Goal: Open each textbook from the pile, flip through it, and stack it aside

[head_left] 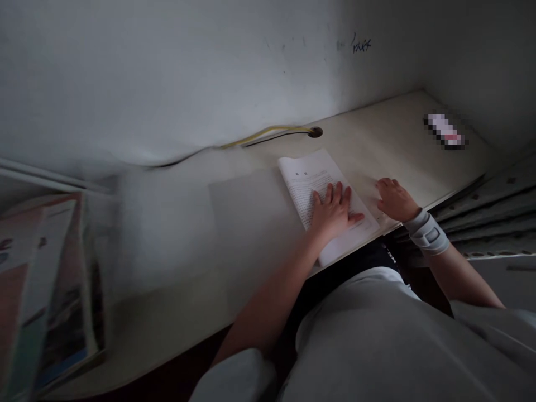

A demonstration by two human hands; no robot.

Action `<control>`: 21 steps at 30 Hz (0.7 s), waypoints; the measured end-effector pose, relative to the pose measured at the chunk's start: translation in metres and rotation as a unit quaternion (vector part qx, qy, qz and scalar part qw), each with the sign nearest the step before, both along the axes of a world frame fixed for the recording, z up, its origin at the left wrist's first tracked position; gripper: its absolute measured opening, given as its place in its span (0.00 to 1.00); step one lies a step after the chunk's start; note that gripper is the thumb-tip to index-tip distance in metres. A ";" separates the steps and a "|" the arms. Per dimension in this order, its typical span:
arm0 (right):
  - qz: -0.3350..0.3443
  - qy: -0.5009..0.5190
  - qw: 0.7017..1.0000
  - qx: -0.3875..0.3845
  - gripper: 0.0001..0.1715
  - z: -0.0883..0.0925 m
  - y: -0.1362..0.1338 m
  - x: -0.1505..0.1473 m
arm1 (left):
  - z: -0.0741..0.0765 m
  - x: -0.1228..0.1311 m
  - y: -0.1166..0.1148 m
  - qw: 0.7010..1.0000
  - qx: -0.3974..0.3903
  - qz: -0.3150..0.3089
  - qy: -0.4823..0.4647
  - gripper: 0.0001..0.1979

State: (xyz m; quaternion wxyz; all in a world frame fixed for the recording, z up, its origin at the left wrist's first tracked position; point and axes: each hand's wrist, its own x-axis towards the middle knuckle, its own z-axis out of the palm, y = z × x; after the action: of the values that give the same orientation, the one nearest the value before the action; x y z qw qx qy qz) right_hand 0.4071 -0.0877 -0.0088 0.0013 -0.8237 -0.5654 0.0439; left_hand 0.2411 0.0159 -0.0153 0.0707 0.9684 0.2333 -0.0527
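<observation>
I see blurred books [61,273] well left of my left grip [333,209]. Beyond that grip, a yellow cable [272,128] runs across the back of the surface [377,134]. The left grip lies released, fingers spread flat on the printed paper [307,192] beneath it. Just right of the paper, my right grip [396,199] curls loosely; I cannot tell whether it holds anything. Farther right lies a pixelated object [446,131].

White pages [310,177], rows of black print. Light grey wristband [429,234]. Yellow cable [268,129]. Pale cream desk [377,145]. Greyish-white wall [167,67], dark scribble [361,46].
</observation>
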 end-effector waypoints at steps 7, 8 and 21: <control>0.041 0.076 0.983 0.162 0.25 -0.034 -0.021 0.010 | 0.005 0.033 -0.013 0.886 -0.398 0.104 -0.212 0.19; 0.037 0.090 0.977 0.191 0.24 -0.039 -0.022 0.012 | 0.005 0.040 -0.014 0.837 -0.460 0.153 -0.253 0.15; -0.050 0.025 0.970 0.235 0.14 -0.043 -0.015 -0.001 | -0.001 0.026 -0.015 0.974 -0.175 0.017 -0.144 0.28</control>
State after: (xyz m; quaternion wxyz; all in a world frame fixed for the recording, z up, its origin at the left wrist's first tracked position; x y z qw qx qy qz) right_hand 0.4063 -0.1026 -0.0522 0.2114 -0.8260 -0.5177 -0.0702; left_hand 0.2670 0.0013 -0.0159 0.2725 0.9343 0.2246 0.0481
